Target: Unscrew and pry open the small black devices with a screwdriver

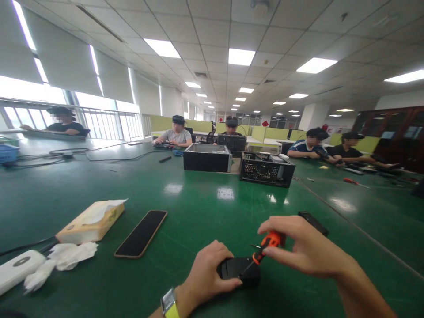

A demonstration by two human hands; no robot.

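Observation:
My left hand [207,269] is closed around a small black box-like part [238,270] that lies on the green table [198,203]. My right hand [303,247] pinches an orange-handled screwdriver [266,246], tilted so its tip points down at the black part. A watch with a yellow strap [169,304] sits on my left wrist. A small black flat piece [314,222] lies just beyond my right hand.
A black phone [141,233], a tissue box [91,221], crumpled tissues [66,258] and a white device [18,268] lie to the left. Two open computer cases [207,157] [266,168] stand further back. Several people sit working along the table's far edges.

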